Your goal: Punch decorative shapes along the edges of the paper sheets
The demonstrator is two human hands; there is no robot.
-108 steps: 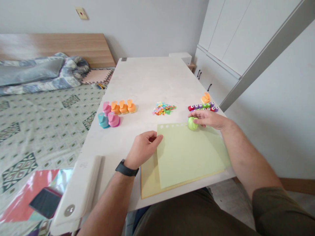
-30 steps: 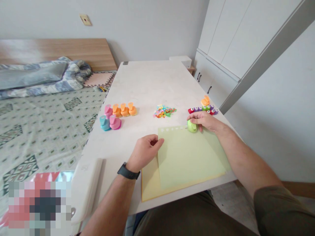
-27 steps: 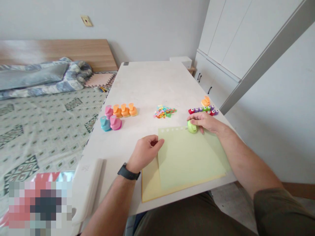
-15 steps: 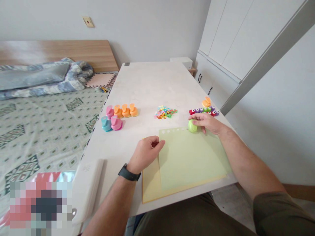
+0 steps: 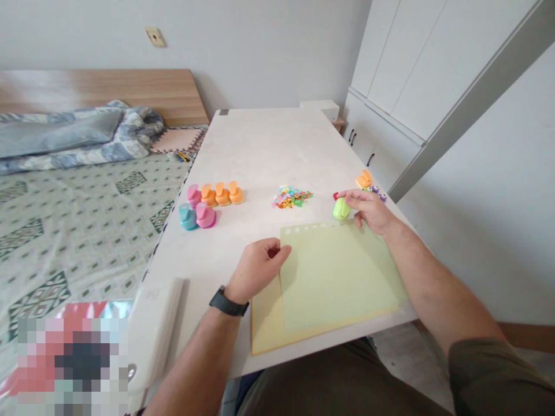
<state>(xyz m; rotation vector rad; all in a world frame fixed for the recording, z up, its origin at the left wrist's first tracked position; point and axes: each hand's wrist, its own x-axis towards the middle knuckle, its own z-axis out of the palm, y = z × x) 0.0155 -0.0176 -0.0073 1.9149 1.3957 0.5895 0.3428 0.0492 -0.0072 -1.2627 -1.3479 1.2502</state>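
My right hand (image 5: pixel 369 210), fingers pinching the green punch (image 5: pixel 340 208), sits just past the green paper's (image 5: pixel 338 277) far edge; my left hand's (image 5: pixel 258 268) curled fingers hold its left edge.

The green punch (image 5: pixel 341 208) has been lifted off the far edge of the light green sheet (image 5: pixel 338 277) by the right hand (image 5: pixel 368 209). It is now held just beyond that edge

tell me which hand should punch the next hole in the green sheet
Likely right: the right hand grips the green punch by the green sheet's top edge; the left hand steadies its left edge.
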